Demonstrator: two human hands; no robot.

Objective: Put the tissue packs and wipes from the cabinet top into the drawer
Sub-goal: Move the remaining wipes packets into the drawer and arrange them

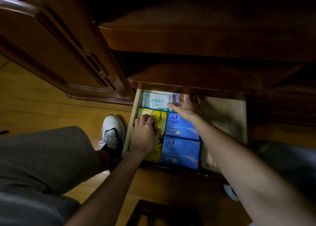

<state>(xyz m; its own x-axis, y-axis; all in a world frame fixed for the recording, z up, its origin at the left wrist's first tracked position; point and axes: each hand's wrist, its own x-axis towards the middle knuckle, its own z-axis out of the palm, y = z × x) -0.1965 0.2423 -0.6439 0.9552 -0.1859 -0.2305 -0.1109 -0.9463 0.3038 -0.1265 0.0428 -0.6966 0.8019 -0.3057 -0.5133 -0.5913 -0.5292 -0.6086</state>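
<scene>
The open drawer [227, 116] holds a white and teal wipes pack [154, 101] at its back left, a yellow tissue pack [159, 117] in front of it, and two blue tissue packs [179, 125] [181, 151] side by side to the right. My left hand [145, 133] rests with fingers curled on the yellow pack, pressing it down. My right hand [185, 106] reaches to the back of the drawer, fingers spread at the right end of the wipes pack, partly under the cabinet's overhang. Its grip is blurred.
The dark cabinet top [188, 37] and a lower ledge [188, 78] overhang the drawer's back. A carved wooden door [59, 46] stands at the left. My white shoe [112, 131] and grey trouser leg [42, 157] are left of the drawer. The drawer's right half shows its bare pale bottom.
</scene>
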